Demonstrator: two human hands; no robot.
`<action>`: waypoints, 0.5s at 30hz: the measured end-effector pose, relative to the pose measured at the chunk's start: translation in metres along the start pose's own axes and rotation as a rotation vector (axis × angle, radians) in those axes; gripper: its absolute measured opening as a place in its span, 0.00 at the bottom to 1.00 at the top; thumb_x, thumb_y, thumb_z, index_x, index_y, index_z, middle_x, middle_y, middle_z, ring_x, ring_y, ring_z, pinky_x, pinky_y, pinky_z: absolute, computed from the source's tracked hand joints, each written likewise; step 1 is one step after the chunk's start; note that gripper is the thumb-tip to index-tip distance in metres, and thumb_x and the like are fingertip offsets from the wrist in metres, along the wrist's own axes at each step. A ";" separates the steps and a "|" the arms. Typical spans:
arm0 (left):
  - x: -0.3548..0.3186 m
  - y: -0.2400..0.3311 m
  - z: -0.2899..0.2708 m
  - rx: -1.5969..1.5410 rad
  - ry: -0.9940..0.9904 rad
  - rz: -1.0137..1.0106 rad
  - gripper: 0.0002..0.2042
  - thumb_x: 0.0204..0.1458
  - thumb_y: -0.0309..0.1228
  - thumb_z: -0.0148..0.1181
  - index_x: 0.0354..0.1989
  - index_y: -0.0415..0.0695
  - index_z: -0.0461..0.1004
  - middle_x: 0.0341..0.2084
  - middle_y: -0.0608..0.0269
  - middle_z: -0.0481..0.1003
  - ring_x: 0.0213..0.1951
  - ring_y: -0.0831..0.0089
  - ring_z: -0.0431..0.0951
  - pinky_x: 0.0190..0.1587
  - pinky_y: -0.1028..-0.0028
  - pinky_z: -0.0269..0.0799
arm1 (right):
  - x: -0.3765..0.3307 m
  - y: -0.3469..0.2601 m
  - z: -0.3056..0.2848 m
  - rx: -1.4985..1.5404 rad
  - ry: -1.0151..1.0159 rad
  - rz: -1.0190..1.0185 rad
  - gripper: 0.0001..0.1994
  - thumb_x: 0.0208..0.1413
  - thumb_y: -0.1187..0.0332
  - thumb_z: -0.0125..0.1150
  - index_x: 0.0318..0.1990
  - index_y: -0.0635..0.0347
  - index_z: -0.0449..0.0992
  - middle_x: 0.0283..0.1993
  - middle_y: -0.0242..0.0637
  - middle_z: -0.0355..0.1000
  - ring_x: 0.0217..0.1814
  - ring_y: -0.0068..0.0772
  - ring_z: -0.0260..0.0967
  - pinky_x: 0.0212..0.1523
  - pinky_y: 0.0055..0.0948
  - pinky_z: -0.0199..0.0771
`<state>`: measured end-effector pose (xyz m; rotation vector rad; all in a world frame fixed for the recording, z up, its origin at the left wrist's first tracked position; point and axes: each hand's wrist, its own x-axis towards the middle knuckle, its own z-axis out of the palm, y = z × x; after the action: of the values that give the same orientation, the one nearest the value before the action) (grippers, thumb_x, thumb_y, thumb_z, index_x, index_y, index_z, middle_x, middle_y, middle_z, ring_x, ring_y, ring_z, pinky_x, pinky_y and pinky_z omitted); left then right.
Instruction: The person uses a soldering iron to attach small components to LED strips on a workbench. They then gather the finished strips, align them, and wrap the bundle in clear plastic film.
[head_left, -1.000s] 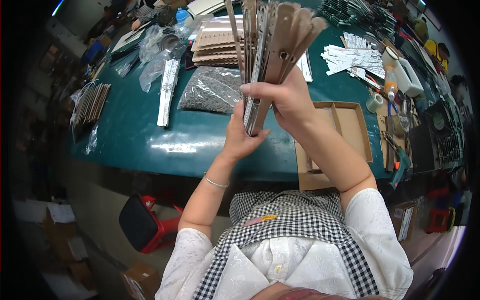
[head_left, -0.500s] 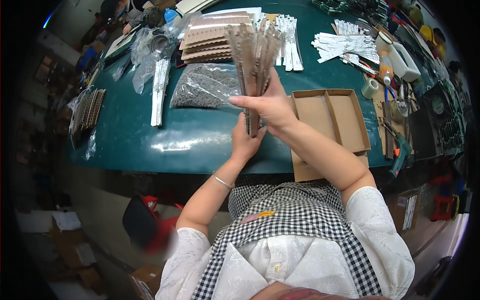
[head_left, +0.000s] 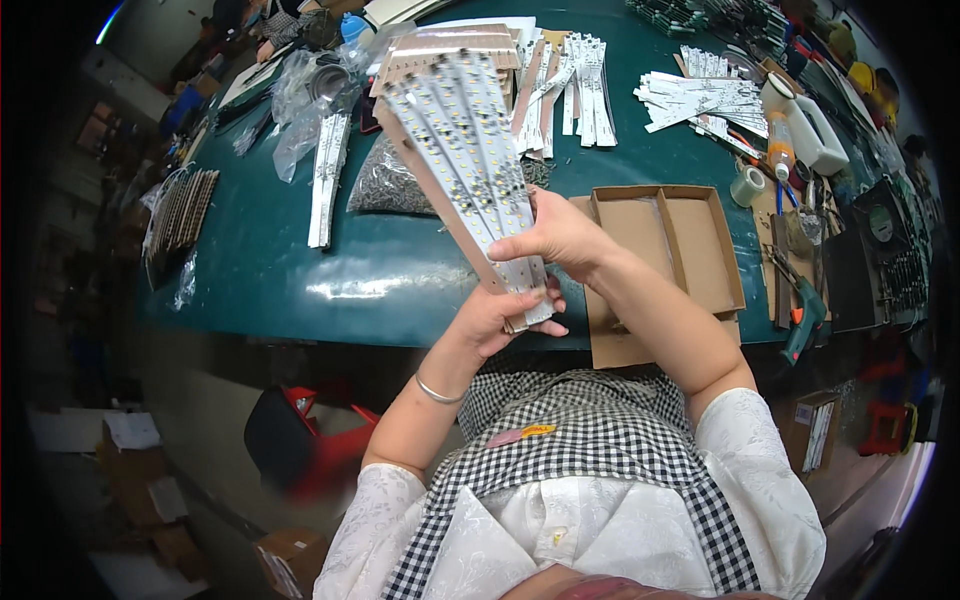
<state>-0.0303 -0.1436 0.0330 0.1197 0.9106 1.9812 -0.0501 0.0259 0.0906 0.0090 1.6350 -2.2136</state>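
smooth strips (head_left: 470, 150), glossy tabletop (head_left: 375, 285), matt cardboard tray (head_left: 705, 240), cloth apron (head_left: 590, 430)

Strips (head_left: 475, 165) blur at their far ends, partly hiding a bag (head_left: 398, 172) of grey bits (head_left: 380, 190) too small to identify.

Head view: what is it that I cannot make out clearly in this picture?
Right hand, head view: most fingers hidden behind the strips.
Strips, head view: overlapping, so number unclear.
Bag of small grey parts, head view: partly behind the strips.
Co-worker, head view: cut off by top edge.
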 end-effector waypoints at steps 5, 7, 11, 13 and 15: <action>0.003 -0.006 0.001 0.353 0.031 0.091 0.13 0.51 0.22 0.65 0.45 0.39 0.72 0.31 0.61 0.74 0.35 0.69 0.78 0.31 0.74 0.78 | 0.006 0.028 0.004 -0.033 0.069 -0.178 0.45 0.32 0.67 0.83 0.61 0.65 0.63 0.55 0.38 0.71 0.57 0.31 0.68 0.60 0.33 0.67; 0.006 -0.011 -0.007 0.351 0.035 0.081 0.12 0.51 0.22 0.65 0.44 0.39 0.72 0.30 0.62 0.74 0.36 0.68 0.78 0.32 0.73 0.78 | 0.002 0.029 0.005 -0.034 0.087 -0.200 0.45 0.31 0.68 0.83 0.60 0.66 0.63 0.53 0.40 0.72 0.55 0.33 0.69 0.59 0.34 0.68; -0.003 -0.009 -0.002 0.164 -0.039 0.038 0.12 0.52 0.23 0.65 0.44 0.40 0.72 0.30 0.62 0.72 0.33 0.68 0.75 0.30 0.74 0.75 | -0.017 0.010 -0.007 -0.031 -0.199 0.096 0.46 0.32 0.65 0.83 0.61 0.66 0.63 0.52 0.41 0.73 0.51 0.31 0.73 0.53 0.36 0.74; -0.002 -0.011 -0.005 0.163 -0.121 0.070 0.13 0.51 0.24 0.67 0.43 0.40 0.70 0.29 0.62 0.71 0.31 0.70 0.73 0.25 0.77 0.71 | -0.016 0.019 -0.009 0.003 -0.212 0.122 0.39 0.34 0.65 0.82 0.57 0.65 0.69 0.49 0.40 0.75 0.48 0.31 0.74 0.51 0.34 0.76; -0.003 -0.008 -0.008 0.143 -0.231 0.056 0.15 0.50 0.25 0.69 0.43 0.40 0.70 0.29 0.62 0.71 0.30 0.70 0.73 0.22 0.77 0.70 | -0.011 0.031 -0.006 0.044 -0.195 0.003 0.34 0.36 0.67 0.81 0.54 0.65 0.72 0.47 0.39 0.75 0.48 0.32 0.74 0.51 0.34 0.76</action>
<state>-0.0263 -0.1484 0.0230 0.4509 0.9040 1.9050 -0.0321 0.0268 0.0629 -0.1859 1.4800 -2.1728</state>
